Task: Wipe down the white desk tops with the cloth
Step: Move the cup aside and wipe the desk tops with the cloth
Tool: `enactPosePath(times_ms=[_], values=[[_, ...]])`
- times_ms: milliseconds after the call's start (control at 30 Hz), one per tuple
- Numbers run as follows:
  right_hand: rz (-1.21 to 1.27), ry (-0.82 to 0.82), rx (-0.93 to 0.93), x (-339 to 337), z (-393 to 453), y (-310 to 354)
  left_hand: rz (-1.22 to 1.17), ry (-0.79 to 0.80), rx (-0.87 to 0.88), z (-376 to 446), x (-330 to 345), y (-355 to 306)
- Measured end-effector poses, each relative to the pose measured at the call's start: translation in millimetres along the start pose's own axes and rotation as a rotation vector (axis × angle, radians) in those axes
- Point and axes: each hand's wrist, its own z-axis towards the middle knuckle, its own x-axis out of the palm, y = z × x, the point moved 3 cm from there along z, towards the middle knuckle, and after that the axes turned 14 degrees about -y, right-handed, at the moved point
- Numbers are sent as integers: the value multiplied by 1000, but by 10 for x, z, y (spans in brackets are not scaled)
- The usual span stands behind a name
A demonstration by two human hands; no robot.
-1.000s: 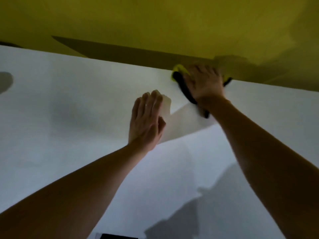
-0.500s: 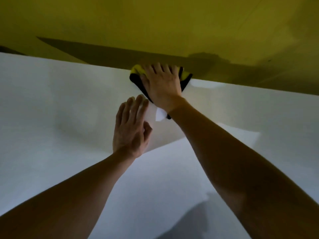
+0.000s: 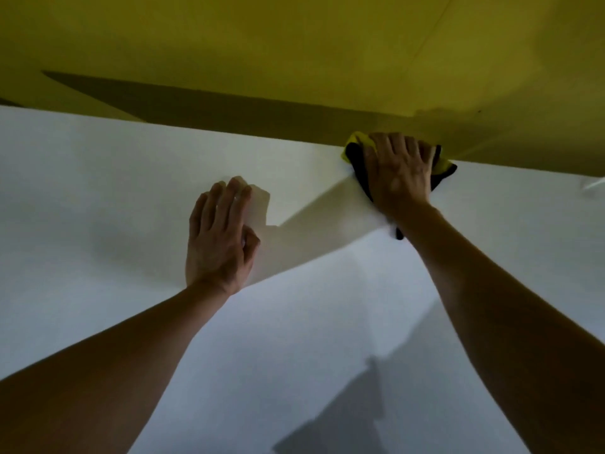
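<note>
Moved since half a second ago: right hand [image 3: 401, 173] with the cloth [image 3: 355, 152] now at 1 o'clock along the far desk edge, before at 12 o'clock; left hand [image 3: 220, 239] almost at the same place on the surface.
Surface: white desk top [image 3: 98, 198], smooth and plain, filling the view from 9 o'clock to 3 o'clock and down to 6 o'clock; crossed by soft shadows of both arms, with a darker shadow patch toward 5 o'clock.
Room: yellow wall [image 3: 294, 44] standing behind the desk, from 10 o'clock to 2 o'clock; dim light; dark shadow band low on the wall, just above the far desk edge.
Cloth, look: yellow on one face, black on the other, crumpled; mostly hidden under the palm, yellow corners showing at both sides of the fingers, one black tip showing near the wrist.
Cloth, place: on the far edge of the desk top, touching the wall, at 1 o'clock.
Right hand: flat, fingers straight and spread, pressing the cloth down on the desk.
Left hand: flat on the bare desk top near the centre, fingers straight and close together, holding nothing, well apart from the cloth.
</note>
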Motion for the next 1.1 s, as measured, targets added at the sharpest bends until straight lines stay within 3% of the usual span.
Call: enactPosePath(times_ms=[167, 267, 400, 500, 633, 733, 800, 933, 1100], values=[[18, 65, -133, 139, 84, 1166, -27, -13, 7, -7, -6, 14], [48, 16, -178, 164, 114, 1527, -43, -23, 36, -20, -10, 66], [59, 87, -157, 165, 89, 972, -34, -3, 38, -37, -11, 62], [-23, -26, -93, -8, 11, 119, -24, -3, 25, -19, -26, 15], [6, 2, 43, -159, -127, -649, -15, 23, 22, -14, -14, -28], [-53, -17, 127, -38, -81, -464, -9, 8, 8, -23, 5, -44], [-97, 17, 44, 73, -33, -19, -5, -4, 10, -25, 10, -30], [59, 27, -55, 120, 26, 903, 9, -6, 43, -51, 26, -51], [88, 46, -168, 122, 81, 812, 19, -1, -16, 5, 39, -336]])
